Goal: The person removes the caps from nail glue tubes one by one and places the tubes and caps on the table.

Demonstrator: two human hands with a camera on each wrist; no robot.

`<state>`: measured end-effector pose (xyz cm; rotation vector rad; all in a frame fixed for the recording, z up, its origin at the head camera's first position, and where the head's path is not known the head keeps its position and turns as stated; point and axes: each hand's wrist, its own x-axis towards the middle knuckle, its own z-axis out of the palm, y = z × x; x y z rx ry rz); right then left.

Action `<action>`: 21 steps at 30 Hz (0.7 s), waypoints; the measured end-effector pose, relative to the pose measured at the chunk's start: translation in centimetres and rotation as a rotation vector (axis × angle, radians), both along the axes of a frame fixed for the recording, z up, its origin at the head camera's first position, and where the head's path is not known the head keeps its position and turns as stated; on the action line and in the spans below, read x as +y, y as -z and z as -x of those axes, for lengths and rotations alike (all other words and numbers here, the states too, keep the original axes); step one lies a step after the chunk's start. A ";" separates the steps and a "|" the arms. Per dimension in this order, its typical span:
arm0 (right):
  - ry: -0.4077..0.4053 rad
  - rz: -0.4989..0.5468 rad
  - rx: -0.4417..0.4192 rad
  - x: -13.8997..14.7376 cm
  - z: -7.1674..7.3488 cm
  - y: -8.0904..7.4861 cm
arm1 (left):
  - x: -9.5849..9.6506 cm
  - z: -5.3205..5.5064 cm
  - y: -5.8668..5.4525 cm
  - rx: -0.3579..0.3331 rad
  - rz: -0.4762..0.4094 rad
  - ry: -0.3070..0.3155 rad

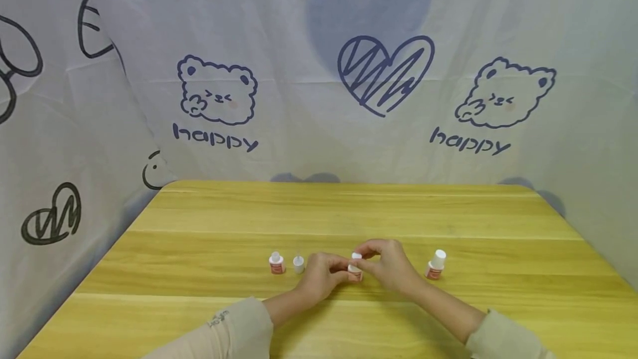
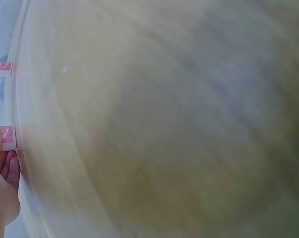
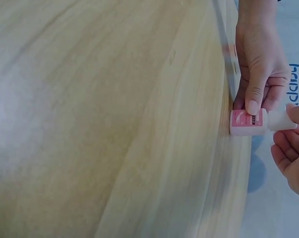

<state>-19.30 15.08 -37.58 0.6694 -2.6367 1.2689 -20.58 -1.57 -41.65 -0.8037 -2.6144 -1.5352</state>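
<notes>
A small white bottle with a pink-red label (image 1: 355, 276) stands on the table between the two hands. My left hand (image 1: 319, 280) pinches its body between thumb and fingers. From the other side my right hand (image 1: 391, 267) grips the white cap (image 3: 280, 121) at its top. In the right wrist view the cap's lower part shows above the bottle's shoulder (image 3: 249, 130). Left of the hands a similar bottle (image 1: 277, 265) stands uncapped, its neck showing. Beside it a loose white cap (image 1: 298, 264) lies with a thin stem pointing away.
A third bottle (image 1: 435, 268), capped, stands to the right of my right hand. All stand on a yellow wood-grain table (image 1: 199, 314). Pale cloth (image 1: 299, 143) with drawn hearts and bears hangs behind the table's far edge and at its sides.
</notes>
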 end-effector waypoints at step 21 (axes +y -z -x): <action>-0.078 0.045 -0.075 0.6 0.3 0.1 | 0.0 0.0 0.0 -0.009 -0.027 0.005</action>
